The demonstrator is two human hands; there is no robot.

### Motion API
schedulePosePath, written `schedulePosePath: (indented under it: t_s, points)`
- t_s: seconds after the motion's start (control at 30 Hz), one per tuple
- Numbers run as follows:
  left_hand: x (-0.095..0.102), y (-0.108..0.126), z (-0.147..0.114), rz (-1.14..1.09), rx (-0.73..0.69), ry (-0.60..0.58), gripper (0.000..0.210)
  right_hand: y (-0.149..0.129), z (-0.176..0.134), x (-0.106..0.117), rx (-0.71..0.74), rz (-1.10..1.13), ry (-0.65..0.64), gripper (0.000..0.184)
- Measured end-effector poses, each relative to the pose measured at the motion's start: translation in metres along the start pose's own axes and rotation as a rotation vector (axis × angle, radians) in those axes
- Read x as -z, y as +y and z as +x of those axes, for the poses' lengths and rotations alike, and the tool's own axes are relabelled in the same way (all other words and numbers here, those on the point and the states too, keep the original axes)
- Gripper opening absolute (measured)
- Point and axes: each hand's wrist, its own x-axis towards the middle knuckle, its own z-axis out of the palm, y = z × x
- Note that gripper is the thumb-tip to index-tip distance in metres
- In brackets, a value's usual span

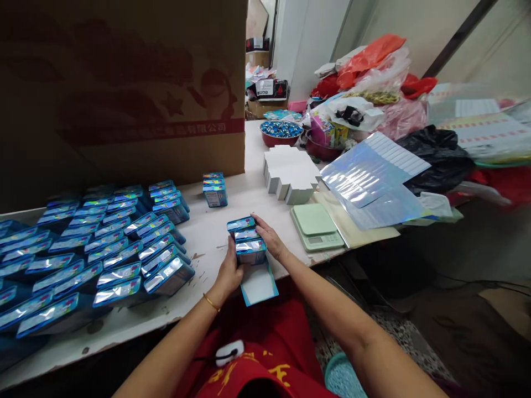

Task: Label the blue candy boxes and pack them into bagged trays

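Between my two hands at the table's front edge is a short row of small blue boxes (251, 247) with shiny printed tops. My left hand (229, 270) presses on their left side, fingers closed against them. On the right side, my right hand (269, 236) grips the same boxes near the back. Toward my body, a blue-edged flap with a white face (259, 284) sticks out below the nearest box; I cannot tell what it joins to. A small group of similar blue boxes (215, 190) stands apart behind my hands.
Rows of blue boxes (120, 249) cover the table's left, before a large brown carton (166, 146). To the right are a green scale (317, 226), a stack of white card (291, 168) and shiny sheets (373, 177). Farther back stands a red bowl of blue packets (281, 132).
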Motion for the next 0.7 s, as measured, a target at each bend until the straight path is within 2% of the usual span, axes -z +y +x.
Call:
schedulePosePath:
  t_s: [0.1, 0.2, 0.27, 0.37, 0.47, 0.53, 0.63, 0.7]
  points:
    - [-0.001, -0.002, -0.004, 0.047, 0.015, 0.011, 0.087, -0.018, 0.013, 0.018, -0.031, -0.244, -0.091, 0.059]
    - [-0.001, -0.008, -0.007, 0.035, -0.018, 0.002, 0.083, -0.039, 0.045, 0.021, 0.043, -0.548, -0.082, 0.059]
    - [-0.001, -0.013, -0.009, 0.015, -0.027, 0.008, 0.084, -0.052, 0.082, 0.009, 0.157, -0.741, -0.073, 0.071]
    - [0.001, -0.017, -0.013, -0.001, -0.036, 0.007, 0.085, -0.060, 0.152, -0.023, 0.274, -1.002, -0.206, 0.104]
    - [0.004, -0.017, -0.015, -0.012, -0.031, -0.032, 0.081, -0.055, 0.220, -0.053, 0.235, -1.200, -0.363, 0.123]
    - [0.007, -0.018, -0.014, -0.025, -0.018, -0.056, 0.081, -0.045, 0.251, -0.064, 0.118, -1.307, -0.438, 0.129]
    - [0.009, -0.019, -0.012, -0.033, -0.022, -0.072, 0.082, -0.027, 0.269, -0.069, -0.005, -1.389, -0.479, 0.128]
    - [0.010, -0.020, -0.011, -0.030, -0.023, -0.073, 0.082, -0.017, 0.263, -0.069, 0.061, -1.383, -0.444, 0.118]
